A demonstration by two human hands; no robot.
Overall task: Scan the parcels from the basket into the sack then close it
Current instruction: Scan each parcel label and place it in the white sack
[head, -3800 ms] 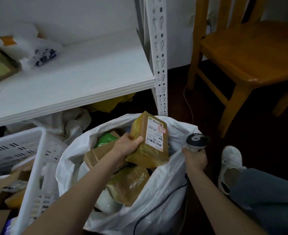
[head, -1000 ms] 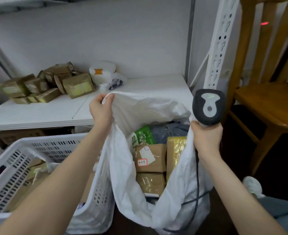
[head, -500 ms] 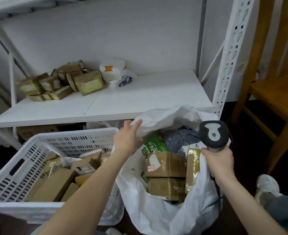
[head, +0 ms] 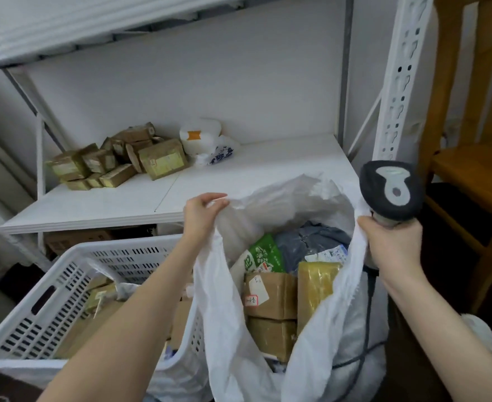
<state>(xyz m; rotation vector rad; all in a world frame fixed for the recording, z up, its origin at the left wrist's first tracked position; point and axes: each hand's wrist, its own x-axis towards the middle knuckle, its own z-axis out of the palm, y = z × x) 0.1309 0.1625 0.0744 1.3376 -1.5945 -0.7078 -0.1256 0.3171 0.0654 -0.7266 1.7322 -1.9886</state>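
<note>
A white sack stands open in front of me, holding several parcels: brown boxes, a yellow-taped box, a green packet and a grey bag. My left hand grips the sack's left rim and holds it up. My right hand grips the handle of a dark barcode scanner together with the sack's right rim. A white slotted basket stands to the left of the sack, with more brown parcels inside.
A white shelf behind the sack carries a pile of small taped boxes and white bags. A perforated shelf post rises at the right. A wooden chair stands beyond it. The scanner's cable hangs beside the sack.
My left hand has taken hold of the sack's left rim and lifted it. My right hand has risen with the scanner and the right rim, so the mouth stands taller.
</note>
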